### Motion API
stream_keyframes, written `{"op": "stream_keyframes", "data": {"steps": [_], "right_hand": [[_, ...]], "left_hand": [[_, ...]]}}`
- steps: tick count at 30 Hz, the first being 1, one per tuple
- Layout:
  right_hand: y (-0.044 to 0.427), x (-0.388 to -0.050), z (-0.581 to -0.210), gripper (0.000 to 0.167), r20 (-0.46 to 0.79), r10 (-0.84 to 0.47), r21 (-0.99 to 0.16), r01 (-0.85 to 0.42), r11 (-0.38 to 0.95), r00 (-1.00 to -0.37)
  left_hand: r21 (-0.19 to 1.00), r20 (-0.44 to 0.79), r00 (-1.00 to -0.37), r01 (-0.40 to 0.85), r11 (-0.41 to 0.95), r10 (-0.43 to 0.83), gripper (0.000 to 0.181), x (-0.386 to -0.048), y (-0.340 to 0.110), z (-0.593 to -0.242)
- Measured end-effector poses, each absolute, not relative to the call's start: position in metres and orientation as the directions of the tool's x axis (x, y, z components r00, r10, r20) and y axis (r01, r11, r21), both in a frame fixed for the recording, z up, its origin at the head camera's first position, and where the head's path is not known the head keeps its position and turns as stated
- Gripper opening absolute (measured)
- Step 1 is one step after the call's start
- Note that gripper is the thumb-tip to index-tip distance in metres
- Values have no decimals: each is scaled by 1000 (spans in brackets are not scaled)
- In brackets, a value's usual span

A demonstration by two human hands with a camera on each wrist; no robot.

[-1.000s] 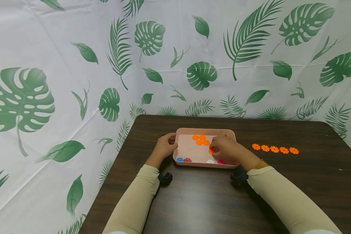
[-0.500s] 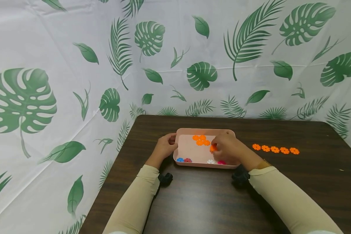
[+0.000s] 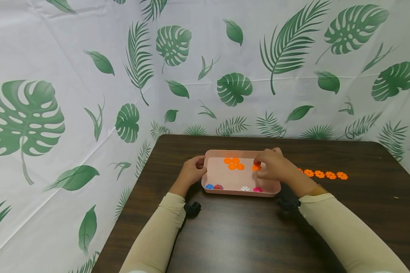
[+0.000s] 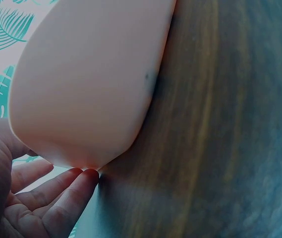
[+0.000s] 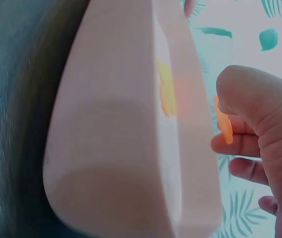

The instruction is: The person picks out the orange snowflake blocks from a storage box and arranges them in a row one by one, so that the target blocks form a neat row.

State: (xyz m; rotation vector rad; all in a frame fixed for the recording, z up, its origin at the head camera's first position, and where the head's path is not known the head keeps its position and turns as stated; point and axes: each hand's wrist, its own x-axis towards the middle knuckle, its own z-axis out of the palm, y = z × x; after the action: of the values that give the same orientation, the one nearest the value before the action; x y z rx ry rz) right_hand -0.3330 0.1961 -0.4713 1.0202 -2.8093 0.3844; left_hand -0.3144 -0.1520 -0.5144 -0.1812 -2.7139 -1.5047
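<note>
A pink tray (image 3: 225,178) lies on the table; several orange flower-shaped discs (image 3: 240,167) sit near its back. The left hand (image 3: 192,171) is at the tray's left end, and in the left wrist view its fingertips (image 4: 91,173) touch the tray's outer wall (image 4: 81,99). Between thumb and fingers the right hand (image 3: 275,165) pinches one orange disc (image 3: 256,167), above the tray's right part. In the right wrist view that disc (image 5: 223,121) is raised beside the tray wall (image 5: 195,148).
Along the tray's front wall lie a blue disc (image 3: 209,186), a red one (image 3: 218,187), a white one (image 3: 245,188) and a pink one (image 3: 257,189). A row of orange discs (image 3: 319,174) lies on the dark table (image 3: 225,235), right of the tray.
The right hand has lifted an orange disc from the tray's middle and moved right and slightly back with it, now covering the row's left end. The left hand has stayed in place.
</note>
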Motion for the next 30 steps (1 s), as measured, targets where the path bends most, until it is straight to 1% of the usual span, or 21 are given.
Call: {"op": "stream_keyframes", "data": {"steps": [6,9,14,20,26,30], "right_hand": [[221,-330,-464,23,222,-580,-216,-619,755,-784],[236,-329,-463,23,222,-560,-207,-600,773,-798],[263,-325,-465,27,221,-505,-202,-546,813,-834],[292,-314,-465,28,233,-446,-229,-494,838,-864],[324,-301,-478,26,243,-400,-247,-455,856,-884],[338,-293,-488,29,235,-370,-252,-424,870,-899]], "left_hand": [[843,92,-993,121,524,80,53,-314,-151,-515],[845,90,-993,117,521,77,54,-314,-151,-515],[851,91,-993,118,511,77,54,-314,-151,-515],[851,93,-993,117,511,73,54,-315,-152,-515],[843,86,-993,113,526,77,54,-314,-151,-515],[841,83,-994,111,530,77,55,-313,-151,-515]]}}
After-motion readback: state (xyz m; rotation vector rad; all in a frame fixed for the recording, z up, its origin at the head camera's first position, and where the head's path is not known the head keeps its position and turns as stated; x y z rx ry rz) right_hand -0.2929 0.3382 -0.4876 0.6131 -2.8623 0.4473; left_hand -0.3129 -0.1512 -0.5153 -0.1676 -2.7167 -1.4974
